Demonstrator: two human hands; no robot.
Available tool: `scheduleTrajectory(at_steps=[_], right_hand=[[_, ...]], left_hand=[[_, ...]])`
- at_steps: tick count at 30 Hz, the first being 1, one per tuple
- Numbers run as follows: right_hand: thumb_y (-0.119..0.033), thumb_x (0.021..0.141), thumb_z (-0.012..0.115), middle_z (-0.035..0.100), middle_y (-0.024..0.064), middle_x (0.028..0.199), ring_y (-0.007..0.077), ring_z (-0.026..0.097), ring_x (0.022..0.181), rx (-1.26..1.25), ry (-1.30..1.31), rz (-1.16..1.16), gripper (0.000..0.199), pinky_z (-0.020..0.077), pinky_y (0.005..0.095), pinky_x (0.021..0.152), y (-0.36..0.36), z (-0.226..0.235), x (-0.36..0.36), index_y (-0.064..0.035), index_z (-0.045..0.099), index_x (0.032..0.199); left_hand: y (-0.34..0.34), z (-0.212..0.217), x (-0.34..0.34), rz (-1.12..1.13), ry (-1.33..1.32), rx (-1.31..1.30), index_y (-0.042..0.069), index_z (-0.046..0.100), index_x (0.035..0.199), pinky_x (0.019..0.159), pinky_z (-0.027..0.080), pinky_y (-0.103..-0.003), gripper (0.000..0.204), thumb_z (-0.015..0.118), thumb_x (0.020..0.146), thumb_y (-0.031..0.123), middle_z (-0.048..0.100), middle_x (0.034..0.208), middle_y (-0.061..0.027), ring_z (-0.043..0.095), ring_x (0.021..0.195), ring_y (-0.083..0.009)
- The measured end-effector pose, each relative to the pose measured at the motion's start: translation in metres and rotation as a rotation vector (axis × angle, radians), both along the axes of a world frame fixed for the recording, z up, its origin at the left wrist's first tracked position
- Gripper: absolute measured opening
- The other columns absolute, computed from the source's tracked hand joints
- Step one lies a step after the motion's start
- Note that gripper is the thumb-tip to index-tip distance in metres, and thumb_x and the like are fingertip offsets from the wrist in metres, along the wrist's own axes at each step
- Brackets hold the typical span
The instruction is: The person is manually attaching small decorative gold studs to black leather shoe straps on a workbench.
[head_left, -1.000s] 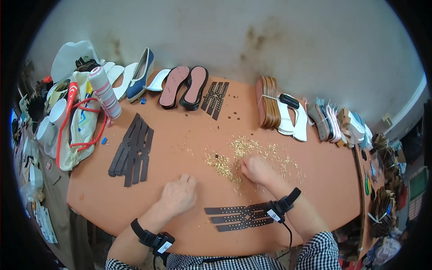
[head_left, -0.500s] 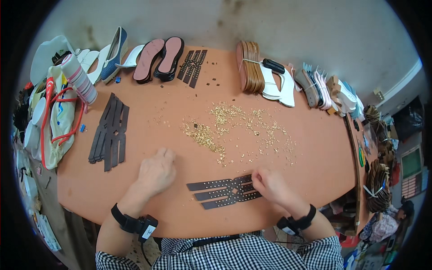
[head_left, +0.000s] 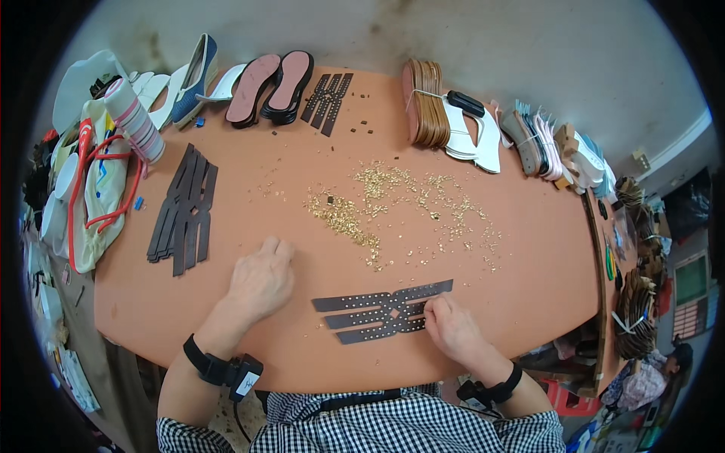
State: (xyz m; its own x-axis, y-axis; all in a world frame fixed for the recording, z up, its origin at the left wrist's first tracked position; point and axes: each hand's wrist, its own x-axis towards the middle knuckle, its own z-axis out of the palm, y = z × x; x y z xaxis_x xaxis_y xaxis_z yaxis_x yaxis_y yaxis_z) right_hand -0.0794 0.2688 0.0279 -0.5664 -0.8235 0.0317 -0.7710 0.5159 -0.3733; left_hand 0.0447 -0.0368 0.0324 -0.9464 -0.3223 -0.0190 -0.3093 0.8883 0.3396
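two hands [head_left: 260, 281] [head_left: 451, 329] on orange table [head_left: 529, 249], right pinching brown strap [head_left: 381, 309], left loosely curled, empty.

**Head view: hands at perforated strap piece on orange table**

Right hand [head_left: 451, 330] rests fingertips on the right part of a dark brown perforated strap piece [head_left: 381, 310], which lies flat near the table's near edge. Left hand [head_left: 260, 281] lies loosely curled on the orange table [head_left: 529, 249], left of the strap piece, not touching it. Both wrists carry black bands. Scatter of small gold studs [head_left: 393, 208] spreads just beyond the strap piece, mid-table. Stack of similar dark straps [head_left: 183, 211] sits at left. Far edge: pair of pink-lined soles [head_left: 273, 85], bundle of tan insoles [head_left: 425, 102], white soles [head_left: 474, 136]. Red-handled bag [head_left: 94, 181] at far left.
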Motion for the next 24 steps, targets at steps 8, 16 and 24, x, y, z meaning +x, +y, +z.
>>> scheduleTrajectory(at_steps=[8, 16, 24], right_hand=[[-0.008, 0.084, 0.054, 0.053, 0.0166, 0.084, 0.0354, 0.060, 0.067, 0.008, 0.002, 0.021, 0.012, 0.0510, 0.0439, 0.056, -0.003, 0.002, -0.001, -0.0010, 0.048, 0.092], [-0.008, 0.086, 0.053, 0.052, 0.0182, 0.088, 0.0361, 0.059, 0.068, 0.021, -0.020, 0.037, 0.013, 0.0512, 0.0438, 0.058, -0.002, 0.005, 0.000, -0.0001, 0.049, 0.096], [-0.009, 0.085, 0.055, 0.054, 0.0151, 0.088, 0.0359, 0.058, 0.077, 0.080, -0.214, -0.019, 0.009, 0.0489, 0.0430, 0.066, -0.010, 0.011, -0.012, -0.0022, 0.052, 0.090]], left_hand=[[0.001, -0.001, 0.000, -0.010, 0.051, 0.001, 0.002, 0.052, 0.092, 0.069, 0.048, -0.048, 0.015, 0.051, 0.079, 0.009, 0.054, 0.093, -0.0177, 0.060, 0.078, -0.0376], [0.001, -0.002, 0.001, -0.018, 0.073, -0.008, 0.002, 0.051, 0.091, 0.066, 0.049, -0.048, 0.014, 0.052, 0.078, 0.008, 0.053, 0.091, -0.0174, 0.060, 0.077, -0.0366], [0.000, -0.002, 0.000, -0.022, 0.072, -0.019, 0.003, 0.051, 0.091, 0.066, 0.049, -0.047, 0.014, 0.052, 0.079, 0.009, 0.053, 0.091, -0.0162, 0.060, 0.078, -0.0355]])
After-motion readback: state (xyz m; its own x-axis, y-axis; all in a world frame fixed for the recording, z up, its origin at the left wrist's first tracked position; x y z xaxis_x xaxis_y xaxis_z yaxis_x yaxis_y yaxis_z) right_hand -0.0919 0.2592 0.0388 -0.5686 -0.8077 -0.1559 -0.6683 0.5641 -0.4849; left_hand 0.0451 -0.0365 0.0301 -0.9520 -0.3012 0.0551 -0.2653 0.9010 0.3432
